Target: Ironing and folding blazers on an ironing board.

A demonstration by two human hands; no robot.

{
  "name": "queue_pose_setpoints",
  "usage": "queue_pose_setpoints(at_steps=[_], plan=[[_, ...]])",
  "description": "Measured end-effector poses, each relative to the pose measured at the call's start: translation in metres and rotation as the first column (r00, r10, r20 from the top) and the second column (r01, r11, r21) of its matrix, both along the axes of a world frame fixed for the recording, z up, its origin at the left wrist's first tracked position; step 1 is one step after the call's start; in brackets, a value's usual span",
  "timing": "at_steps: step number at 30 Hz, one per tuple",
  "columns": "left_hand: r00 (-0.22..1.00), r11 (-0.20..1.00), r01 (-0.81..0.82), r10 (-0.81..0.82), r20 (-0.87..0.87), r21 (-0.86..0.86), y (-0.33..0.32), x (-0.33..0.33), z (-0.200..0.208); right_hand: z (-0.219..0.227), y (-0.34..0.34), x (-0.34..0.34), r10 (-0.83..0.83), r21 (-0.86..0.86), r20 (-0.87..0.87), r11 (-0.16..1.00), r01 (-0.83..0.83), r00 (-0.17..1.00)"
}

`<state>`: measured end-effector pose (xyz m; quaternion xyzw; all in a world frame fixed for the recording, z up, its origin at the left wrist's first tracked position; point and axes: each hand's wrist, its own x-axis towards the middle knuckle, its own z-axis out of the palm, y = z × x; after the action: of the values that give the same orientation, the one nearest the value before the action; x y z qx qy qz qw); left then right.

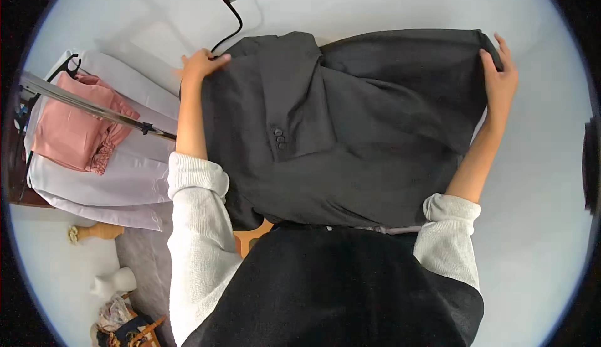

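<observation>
A dark grey suit jacket (388, 134) is spread out in front of me. One sleeve (291, 109) is folded over its body, with several dark buttons at the cuff. My left hand (199, 68) grips the jacket's upper left edge, thumb on top of the cloth; part of its fingers is hidden. At the far right corner, my right hand (499, 74) holds the edge between thumb and fingers. Both arms are stretched forward and apart. The near side of the jacket reaches up to my black-clad front.
To the left a metal rail (87, 104) crosses a folded pink garment (75, 124) and pale lilac garments (134, 159). A black cable (233, 14) hangs at the top. Lower left, a white bust-like form (116, 281) stands above a heap of mixed items (128, 325).
</observation>
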<state>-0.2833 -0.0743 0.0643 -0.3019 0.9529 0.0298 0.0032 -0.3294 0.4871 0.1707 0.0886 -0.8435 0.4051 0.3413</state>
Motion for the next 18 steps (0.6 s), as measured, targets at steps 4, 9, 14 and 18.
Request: queue_pose_setpoints(at_steps=[4, 9, 14, 18], plan=[[0.954, 0.963, 0.264, -0.268, 0.133, 0.046, 0.009, -0.020, -0.015, -0.008, 0.018, -0.008, -0.223, 0.102, -0.146, 0.966, 0.239, 0.964], [0.975, 0.948, 0.182, -0.207, 0.075, 0.260, 0.023, -0.038, -0.006, -0.014, 0.014, -0.005, -0.175, 0.037, -0.033, 0.984, 0.176, 0.984], [0.968, 0.988, 0.096, -0.065, -0.244, 0.117, 0.031, -0.007, 0.006, -0.010, 0.017, -0.004, -0.077, 0.020, -0.099, 0.997, 0.079, 0.992], [0.634, 0.996, 0.003, -0.069, -0.770, -0.088, 0.031, 0.019, 0.016, -0.007, 0.015, -0.005, -0.191, 0.047, -0.111, 0.979, 0.197, 0.975]])
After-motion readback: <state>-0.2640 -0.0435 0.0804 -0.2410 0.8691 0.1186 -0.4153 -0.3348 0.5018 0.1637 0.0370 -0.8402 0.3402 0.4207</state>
